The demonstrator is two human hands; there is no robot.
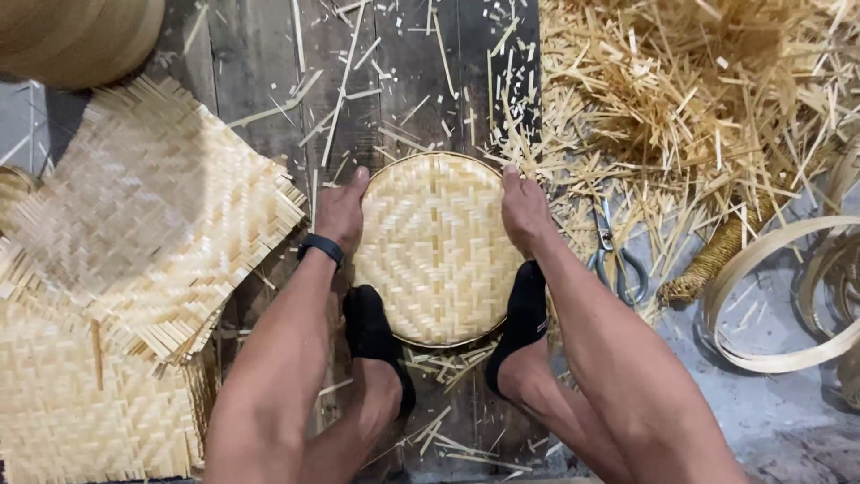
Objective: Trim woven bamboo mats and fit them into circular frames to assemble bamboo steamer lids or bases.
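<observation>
The round woven tray point(436, 246) already looks formed and rimmed, its edge trimmed clean. It lies on dark floor planks point(260, 63), braced by two black-socked feet point(372, 336). The left hand point(341, 213) and right hand point(524, 211) grip its opposite edges. Square woven mats point(134, 242) wait untrimmed at left. Cuttings point(681, 99), scissors point(616, 255) and loose bamboo hoops point(779, 296) lie at right on grey concrete.

Matt woven bamboo tray point(436, 246) on rough wooden boards point(260, 63).
</observation>
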